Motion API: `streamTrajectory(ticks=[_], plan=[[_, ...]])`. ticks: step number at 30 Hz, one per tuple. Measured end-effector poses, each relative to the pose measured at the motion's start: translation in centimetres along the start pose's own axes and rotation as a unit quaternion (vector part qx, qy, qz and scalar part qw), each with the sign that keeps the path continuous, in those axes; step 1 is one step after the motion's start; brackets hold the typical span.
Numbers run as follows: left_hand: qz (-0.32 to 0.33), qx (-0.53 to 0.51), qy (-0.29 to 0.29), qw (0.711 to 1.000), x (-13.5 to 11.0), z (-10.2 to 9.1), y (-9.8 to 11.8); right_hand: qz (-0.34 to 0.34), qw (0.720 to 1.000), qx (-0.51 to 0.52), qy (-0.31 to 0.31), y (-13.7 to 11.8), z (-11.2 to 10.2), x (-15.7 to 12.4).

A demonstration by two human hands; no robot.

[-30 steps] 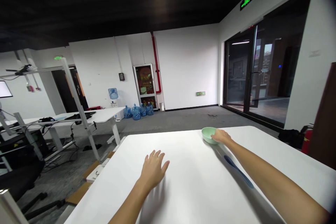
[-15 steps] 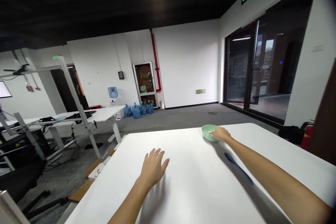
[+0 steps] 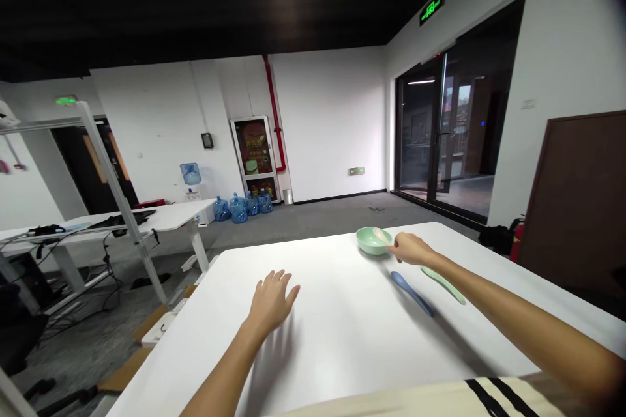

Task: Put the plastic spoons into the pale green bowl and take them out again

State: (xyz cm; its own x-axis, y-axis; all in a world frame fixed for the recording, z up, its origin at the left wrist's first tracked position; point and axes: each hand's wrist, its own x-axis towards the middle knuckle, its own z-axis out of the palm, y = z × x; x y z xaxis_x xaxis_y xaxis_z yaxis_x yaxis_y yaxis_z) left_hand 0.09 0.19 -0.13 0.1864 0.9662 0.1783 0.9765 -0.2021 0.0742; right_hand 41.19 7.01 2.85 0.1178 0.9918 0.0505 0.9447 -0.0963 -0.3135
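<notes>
My right hand [image 3: 412,249] is closed round the handle of a pale pink spoon [image 3: 379,235], whose head is over the inside of a light green bowl [image 3: 370,248]. The bowl stands upright near the far edge of the white table [image 3: 332,332]. On the tabletop below my right hand lies a blue spoon [image 3: 411,292]. Beside it is a light green spoon [image 3: 444,285], close to my right forearm in the view. My left hand [image 3: 270,301], fingers spread and holding nothing, is over the left half of the table.
Blue water bottles [image 3: 238,208] stand on the floor by the far wall. A second white desk [image 3: 180,215] with a metal frame is at the left. Glass doors [image 3: 460,137] and a brown panel [image 3: 572,208] are to the right, near a red fire extinguisher [image 3: 517,241].
My right hand has drawn back from the bowl's rim, bringing the pink spoon into view. The light green spoon now shows beside my forearm. The whole view has turned a little right.
</notes>
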Motion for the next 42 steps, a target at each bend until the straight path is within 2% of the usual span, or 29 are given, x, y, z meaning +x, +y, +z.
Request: streamTrajectory(ticks=[5, 10, 13, 18, 26, 36, 42], plan=[[-0.001, 0.004, -0.003, 1.0, -0.3, -0.3, 0.1, -0.006, 0.998, 0.009, -0.057, 0.9, 1.9, -2.5], [0.0, 0.003, 0.002, 1.0, -0.3, -0.1, 0.2, 0.01, 0.996, 0.005, -0.091, 1.6, 4.8, -3.3], [-0.001, 0.005, 0.002, 1.0, -0.2, 0.0, 0.2, 0.012, 0.994, -0.002, -0.106, 1.7, 5.7, -3.9], [-0.003, 0.005, 0.001, 1.0, -0.2, 0.0, 0.2, 0.013, 0.993, -0.026, -0.118, 1.8, 6.2, -4.6], [-0.006, 0.01, -0.001, 1.0, -0.1, 0.0, 0.3, 0.022, 0.992, -0.044, -0.118, 2.8, 7.3, -4.1], [-0.006, 0.011, -0.003, 1.0, -0.1, 0.0, 0.3, 0.02, 0.987, -0.057, -0.148, 2.4, 6.9, -4.7], [-0.008, 0.011, -0.009, 1.0, -0.1, -0.1, 0.4, 0.027, 0.986, -0.028, -0.163, 2.4, 7.0, -4.8]])
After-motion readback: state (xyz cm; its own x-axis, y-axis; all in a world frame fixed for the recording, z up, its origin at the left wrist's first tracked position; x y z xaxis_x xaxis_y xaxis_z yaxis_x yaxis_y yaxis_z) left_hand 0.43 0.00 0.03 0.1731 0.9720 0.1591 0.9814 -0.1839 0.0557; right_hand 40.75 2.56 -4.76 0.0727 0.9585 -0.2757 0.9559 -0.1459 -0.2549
